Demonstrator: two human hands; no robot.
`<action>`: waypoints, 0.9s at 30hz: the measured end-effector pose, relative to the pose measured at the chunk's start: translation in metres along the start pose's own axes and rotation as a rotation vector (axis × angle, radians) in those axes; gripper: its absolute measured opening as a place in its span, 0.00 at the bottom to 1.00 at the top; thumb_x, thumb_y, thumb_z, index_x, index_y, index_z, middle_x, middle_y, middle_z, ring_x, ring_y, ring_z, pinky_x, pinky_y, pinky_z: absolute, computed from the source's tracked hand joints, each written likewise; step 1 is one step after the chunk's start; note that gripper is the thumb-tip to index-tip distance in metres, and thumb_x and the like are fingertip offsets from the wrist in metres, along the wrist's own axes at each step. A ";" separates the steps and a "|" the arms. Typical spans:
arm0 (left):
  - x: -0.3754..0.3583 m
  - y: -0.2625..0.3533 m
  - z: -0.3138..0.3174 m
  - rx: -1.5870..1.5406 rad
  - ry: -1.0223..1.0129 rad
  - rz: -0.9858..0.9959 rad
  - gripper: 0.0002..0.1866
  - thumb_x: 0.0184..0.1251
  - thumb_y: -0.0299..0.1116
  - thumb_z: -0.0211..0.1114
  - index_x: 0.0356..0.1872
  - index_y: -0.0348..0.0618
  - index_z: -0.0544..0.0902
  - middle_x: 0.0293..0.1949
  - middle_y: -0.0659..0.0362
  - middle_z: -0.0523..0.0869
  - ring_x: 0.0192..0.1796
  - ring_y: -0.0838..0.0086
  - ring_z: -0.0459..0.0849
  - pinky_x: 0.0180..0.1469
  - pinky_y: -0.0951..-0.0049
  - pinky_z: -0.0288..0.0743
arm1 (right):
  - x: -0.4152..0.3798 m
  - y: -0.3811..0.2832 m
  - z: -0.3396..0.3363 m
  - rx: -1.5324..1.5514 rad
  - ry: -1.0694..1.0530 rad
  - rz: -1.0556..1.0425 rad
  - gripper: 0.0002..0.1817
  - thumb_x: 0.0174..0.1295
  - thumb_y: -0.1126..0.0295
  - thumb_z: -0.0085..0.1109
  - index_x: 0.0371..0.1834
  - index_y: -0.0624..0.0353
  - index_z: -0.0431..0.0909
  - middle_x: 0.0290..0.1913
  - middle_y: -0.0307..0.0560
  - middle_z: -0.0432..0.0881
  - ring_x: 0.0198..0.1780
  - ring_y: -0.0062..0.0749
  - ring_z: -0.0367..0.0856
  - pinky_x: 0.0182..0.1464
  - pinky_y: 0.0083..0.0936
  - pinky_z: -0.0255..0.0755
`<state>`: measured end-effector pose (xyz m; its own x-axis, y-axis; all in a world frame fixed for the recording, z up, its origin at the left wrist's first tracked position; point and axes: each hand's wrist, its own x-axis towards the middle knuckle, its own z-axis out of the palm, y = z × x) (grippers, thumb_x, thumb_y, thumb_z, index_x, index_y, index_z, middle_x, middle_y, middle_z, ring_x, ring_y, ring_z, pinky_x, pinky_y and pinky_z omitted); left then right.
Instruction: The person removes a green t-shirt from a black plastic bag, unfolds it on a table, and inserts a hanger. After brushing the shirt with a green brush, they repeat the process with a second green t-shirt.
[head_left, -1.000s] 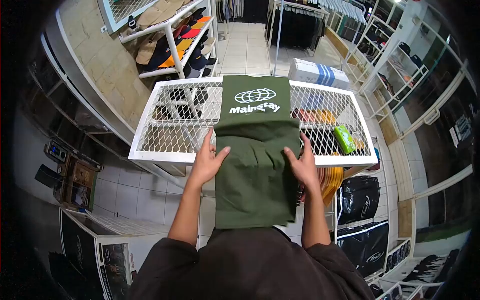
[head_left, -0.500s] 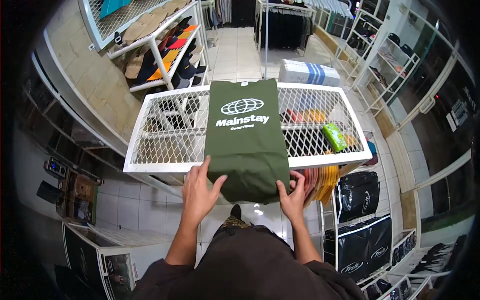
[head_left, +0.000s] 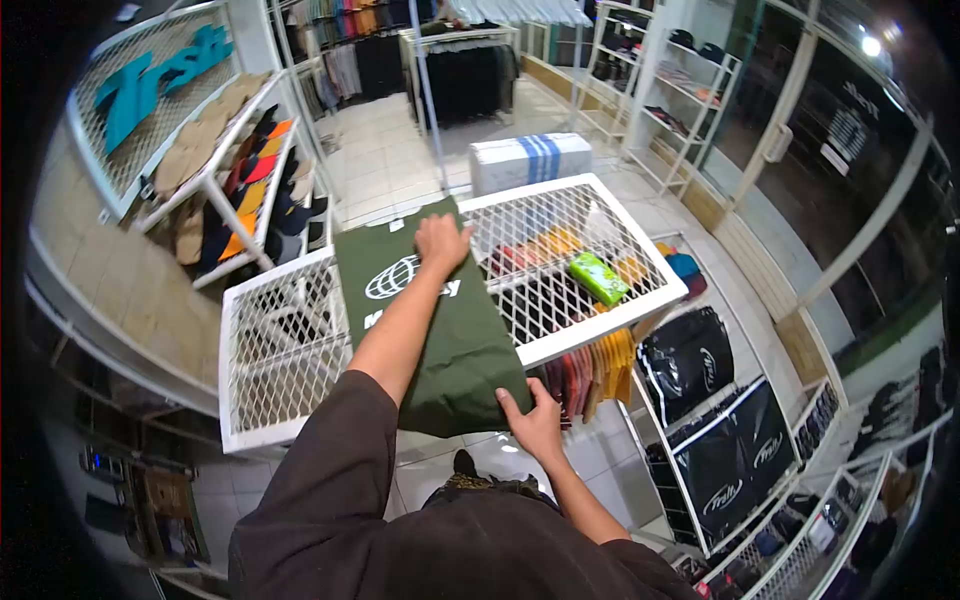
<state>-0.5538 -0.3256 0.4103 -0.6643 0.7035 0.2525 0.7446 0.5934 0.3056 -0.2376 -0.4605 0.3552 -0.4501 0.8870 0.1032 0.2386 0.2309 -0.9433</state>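
Note:
A folded dark green T-shirt [head_left: 450, 370] lies across the mesh table, its near end hanging over the front edge. White globe print and lettering show on it, partly covered by my left forearm. Up by the collar end, my left hand [head_left: 443, 243] has its fingers curled on the shirt's right side; the fingertips are partly hidden. At the near right corner my right hand [head_left: 538, 422] holds the shirt's edge, thumb on top and fingers at the side.
The white mesh table [head_left: 575, 330] carries a green packet [head_left: 598, 278] on the right. Behind it stands a white parcel with blue stripes [head_left: 530, 163]. Coloured garments [head_left: 595, 375] hang below the front edge. A cap shelf [head_left: 225, 190] is at the left, black bags [head_left: 725, 470] at the right.
My left hand has moved from the shirt's near left edge up to its far right side. My right hand stays at the near right corner. The view has turned and shifted right.

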 end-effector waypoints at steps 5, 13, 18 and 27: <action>0.013 0.001 0.038 0.005 0.189 -0.021 0.20 0.69 0.49 0.67 0.46 0.41 0.85 0.50 0.46 0.84 0.57 0.52 0.82 0.55 0.49 0.77 | 0.005 0.006 0.008 -0.045 0.115 -0.031 0.19 0.64 0.59 0.74 0.42 0.65 0.82 0.36 0.53 0.87 0.36 0.39 0.86 0.41 0.33 0.77; 0.019 -0.011 0.054 -0.032 0.345 0.048 0.12 0.72 0.41 0.63 0.42 0.42 0.84 0.48 0.47 0.82 0.55 0.51 0.82 0.54 0.49 0.76 | 0.008 -0.010 0.013 -0.023 0.160 -0.008 0.17 0.60 0.63 0.77 0.36 0.67 0.81 0.32 0.53 0.83 0.32 0.43 0.83 0.38 0.33 0.74; 0.030 -0.039 0.040 -0.587 0.288 -0.189 0.15 0.75 0.43 0.60 0.44 0.40 0.81 0.47 0.45 0.84 0.54 0.48 0.82 0.58 0.52 0.75 | 0.007 -0.044 0.012 -0.145 0.159 -0.164 0.12 0.59 0.69 0.76 0.38 0.67 0.85 0.32 0.52 0.83 0.29 0.41 0.82 0.34 0.32 0.74; -0.006 -0.166 0.018 -1.531 0.247 -0.242 0.16 0.85 0.42 0.52 0.49 0.38 0.79 0.43 0.60 0.83 0.45 0.75 0.80 0.52 0.71 0.76 | 0.035 -0.118 0.041 -0.109 -0.716 -0.609 0.16 0.59 0.65 0.77 0.47 0.61 0.90 0.32 0.53 0.87 0.32 0.44 0.86 0.36 0.33 0.79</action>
<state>-0.6721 -0.4211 0.3415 -0.8614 0.4845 0.1525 -0.0470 -0.3750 0.9259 -0.3173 -0.4729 0.4571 -0.9362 0.1537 0.3160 -0.1485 0.6419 -0.7522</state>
